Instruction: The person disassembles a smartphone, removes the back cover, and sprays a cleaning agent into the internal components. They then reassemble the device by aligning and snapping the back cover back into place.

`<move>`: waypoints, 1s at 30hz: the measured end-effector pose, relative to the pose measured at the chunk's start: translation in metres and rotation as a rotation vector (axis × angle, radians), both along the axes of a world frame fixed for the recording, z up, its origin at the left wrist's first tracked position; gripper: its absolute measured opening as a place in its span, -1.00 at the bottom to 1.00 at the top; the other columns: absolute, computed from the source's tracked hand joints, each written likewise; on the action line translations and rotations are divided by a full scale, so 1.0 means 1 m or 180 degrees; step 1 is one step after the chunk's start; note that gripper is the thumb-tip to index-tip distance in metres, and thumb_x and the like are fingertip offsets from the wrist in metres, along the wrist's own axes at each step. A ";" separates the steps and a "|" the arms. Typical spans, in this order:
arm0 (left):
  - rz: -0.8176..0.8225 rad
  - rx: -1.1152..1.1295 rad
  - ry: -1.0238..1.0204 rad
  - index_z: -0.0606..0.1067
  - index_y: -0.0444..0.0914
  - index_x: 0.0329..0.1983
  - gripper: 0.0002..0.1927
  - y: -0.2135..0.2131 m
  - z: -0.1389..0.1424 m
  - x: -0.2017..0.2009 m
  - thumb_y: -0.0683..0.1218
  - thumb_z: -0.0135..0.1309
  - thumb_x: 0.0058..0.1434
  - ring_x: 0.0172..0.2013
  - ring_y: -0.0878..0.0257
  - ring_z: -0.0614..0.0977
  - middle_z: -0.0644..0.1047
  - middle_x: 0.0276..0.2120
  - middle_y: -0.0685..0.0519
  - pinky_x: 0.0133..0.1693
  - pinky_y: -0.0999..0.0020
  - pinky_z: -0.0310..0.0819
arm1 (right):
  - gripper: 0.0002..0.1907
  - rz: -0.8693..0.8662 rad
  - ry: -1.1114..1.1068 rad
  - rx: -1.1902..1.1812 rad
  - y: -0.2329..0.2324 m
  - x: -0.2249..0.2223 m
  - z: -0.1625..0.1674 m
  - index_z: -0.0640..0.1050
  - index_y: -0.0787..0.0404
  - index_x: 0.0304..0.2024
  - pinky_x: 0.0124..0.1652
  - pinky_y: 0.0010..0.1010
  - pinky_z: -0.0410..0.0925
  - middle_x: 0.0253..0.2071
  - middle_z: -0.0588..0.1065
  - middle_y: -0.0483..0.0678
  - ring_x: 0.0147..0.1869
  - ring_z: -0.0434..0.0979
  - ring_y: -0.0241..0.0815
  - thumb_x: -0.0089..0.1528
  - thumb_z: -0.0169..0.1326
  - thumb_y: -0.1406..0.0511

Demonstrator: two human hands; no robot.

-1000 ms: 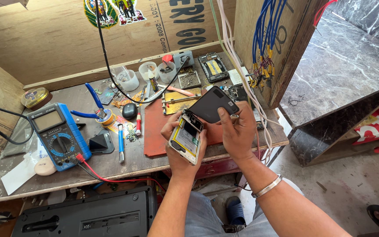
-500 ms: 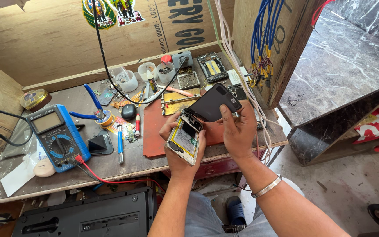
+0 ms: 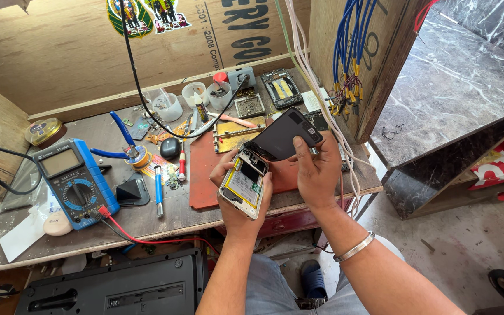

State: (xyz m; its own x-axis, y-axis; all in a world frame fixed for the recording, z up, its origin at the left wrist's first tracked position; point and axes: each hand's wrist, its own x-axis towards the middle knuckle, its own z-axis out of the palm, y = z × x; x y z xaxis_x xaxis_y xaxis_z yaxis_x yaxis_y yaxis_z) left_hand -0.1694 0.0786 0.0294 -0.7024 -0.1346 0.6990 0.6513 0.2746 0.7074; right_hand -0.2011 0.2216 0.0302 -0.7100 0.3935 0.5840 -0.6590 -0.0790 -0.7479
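Dark and shiny, one phone back cover (image 3: pixel 283 135) sits lifted near the middle of the frame, above one opened phone (image 3: pixel 244 184). I count two hands, three small clear cups (image 3: pixel 193 93) at the top, and one blue meter (image 3: pixel 72 180) on the left. My left hand (image 3: pixel 241 201) hides the phone's lower edge and curls tight around it. My right hand (image 3: pixel 317 172) pinches the cover, thumb on top.
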 end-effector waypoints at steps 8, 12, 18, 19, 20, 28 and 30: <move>0.0105 -0.0137 0.0058 0.16 -0.31 0.12 -0.34 -0.002 0.002 0.001 -0.23 0.34 0.11 0.21 0.11 0.50 0.33 0.22 -0.15 0.22 0.27 0.41 | -0.88 0.0020 0.0016 -0.0036 0.000 0.000 0.001 0.43 0.26 -0.14 -0.28 -0.54 0.49 -0.21 0.47 -0.13 -0.24 0.52 -0.44 0.43 0.10 0.34; -0.0097 0.0003 0.0095 0.13 -0.30 0.13 -0.34 -0.004 0.002 0.001 -0.22 0.33 0.15 0.23 0.10 0.50 0.33 0.25 -0.15 0.26 0.27 0.39 | -0.87 0.0069 -0.0091 -0.0185 0.000 -0.002 0.001 0.43 0.24 -0.16 -0.30 -0.53 0.51 -0.23 0.49 -0.13 -0.28 0.53 -0.43 0.42 0.10 0.33; 0.0063 -0.0161 0.0178 0.11 -0.29 0.13 -0.30 -0.001 -0.001 -0.001 -0.21 0.36 0.12 0.25 0.07 0.48 0.34 0.25 -0.17 0.28 0.24 0.37 | -0.88 0.0111 -0.0148 -0.0355 0.007 -0.008 -0.003 0.42 0.23 -0.17 -0.34 -0.54 0.49 -0.22 0.52 -0.12 -0.28 0.52 -0.43 0.41 0.10 0.33; 0.0062 -0.0144 0.0168 0.11 -0.30 0.13 -0.29 -0.001 -0.001 -0.002 -0.21 0.36 0.12 0.25 0.07 0.47 0.33 0.25 -0.17 0.28 0.23 0.37 | -0.88 0.0120 -0.0160 -0.0387 0.008 -0.009 -0.004 0.42 0.23 -0.17 -0.35 -0.55 0.48 -0.23 0.51 -0.12 -0.29 0.53 -0.43 0.40 0.10 0.33; 0.0063 -0.0127 0.0158 0.11 -0.30 0.13 -0.29 0.000 -0.001 -0.002 -0.21 0.36 0.12 0.25 0.07 0.47 0.32 0.25 -0.17 0.28 0.23 0.37 | -0.88 0.0130 -0.0173 -0.0419 0.009 -0.009 -0.005 0.42 0.23 -0.16 -0.36 -0.56 0.48 -0.23 0.51 -0.13 -0.30 0.53 -0.43 0.40 0.10 0.34; -0.0227 -0.0048 0.0145 0.05 -0.27 0.16 -0.26 -0.008 0.001 0.000 -0.25 0.33 0.13 0.28 0.09 0.41 0.29 0.27 -0.16 0.31 0.27 0.30 | -0.89 0.0237 -0.0180 -0.0599 0.017 -0.011 -0.009 0.45 0.24 -0.10 -0.34 -0.58 0.42 -0.23 0.53 -0.11 -0.30 0.50 -0.43 0.42 0.12 0.34; -0.0206 0.0004 0.0139 0.04 -0.27 0.16 -0.25 -0.008 0.002 0.000 -0.25 0.34 0.12 0.28 0.10 0.41 0.30 0.26 -0.15 0.30 0.29 0.28 | -0.87 0.0325 -0.0191 -0.0435 0.018 -0.010 -0.008 0.46 0.23 -0.04 -0.29 -0.58 0.42 -0.19 0.53 -0.14 -0.24 0.50 -0.43 0.42 0.11 0.33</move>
